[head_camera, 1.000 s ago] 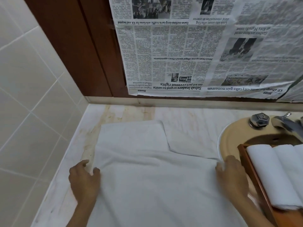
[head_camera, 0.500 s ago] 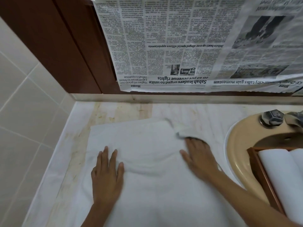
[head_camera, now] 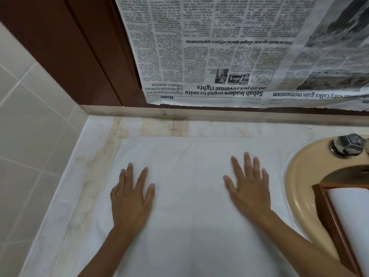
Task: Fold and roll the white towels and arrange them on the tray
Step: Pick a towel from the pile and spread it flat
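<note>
White towel (head_camera: pixel 189 196) under flat left hand (head_camera: pixel 130 198) & right hand (head_camera: pixel 248 188).

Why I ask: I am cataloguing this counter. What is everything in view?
towel: one, white, spread flat on the counter
rolled towel: one in view, white, in the tray
tray: one, brown wood, over the sink, cut off at right
sink: one, beige, right
tap handle: one, chrome, sink's back rim
counter: one, white with brownish stains
newspaper: black and white, hung upside down on the back wall
wood panel: dark brown, back left
tiles: pale, left wall
left hand: flat on the towel, left part
right hand: flat on the towel, right part
</note>
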`<state>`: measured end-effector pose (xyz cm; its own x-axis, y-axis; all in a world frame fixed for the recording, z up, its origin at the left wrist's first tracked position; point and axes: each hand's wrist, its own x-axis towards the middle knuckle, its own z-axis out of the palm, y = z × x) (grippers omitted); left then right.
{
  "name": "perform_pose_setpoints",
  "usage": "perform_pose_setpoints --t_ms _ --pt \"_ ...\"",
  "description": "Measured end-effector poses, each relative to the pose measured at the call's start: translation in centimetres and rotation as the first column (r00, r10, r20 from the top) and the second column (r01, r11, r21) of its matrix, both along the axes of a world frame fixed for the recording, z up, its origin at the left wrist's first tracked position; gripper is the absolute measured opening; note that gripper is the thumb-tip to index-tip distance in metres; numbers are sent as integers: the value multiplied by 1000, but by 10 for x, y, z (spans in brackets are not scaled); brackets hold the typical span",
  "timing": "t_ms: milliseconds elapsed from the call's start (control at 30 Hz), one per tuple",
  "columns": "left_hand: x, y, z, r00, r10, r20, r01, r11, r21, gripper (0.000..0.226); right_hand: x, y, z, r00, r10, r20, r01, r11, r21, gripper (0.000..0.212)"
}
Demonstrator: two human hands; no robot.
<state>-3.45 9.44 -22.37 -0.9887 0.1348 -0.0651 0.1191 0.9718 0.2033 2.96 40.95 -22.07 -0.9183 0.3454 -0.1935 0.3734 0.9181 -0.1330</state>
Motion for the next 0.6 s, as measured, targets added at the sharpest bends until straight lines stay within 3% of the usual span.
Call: perform_pose_setpoints --t_ms 100,333,500,600 --pt "-44 3 -4 1000 -3 8 4 997 -74 67 -3 12 -2 998 -68 -2 68 997 39 69" --pt "-90 5 -6 999 16 33 -13 996 -83 64 -11 30 -1 1000 20 22 -20 1000 2 68" --pt "-34 2 4 995 69 79 -76 992 98 64 10 19 5 961 -267 -72 264 963 -55 63" --pt "32 -15 1 991 101 93 -113 985 129 71 58 -5 8 955 -291 -51 288 956 -56 63"
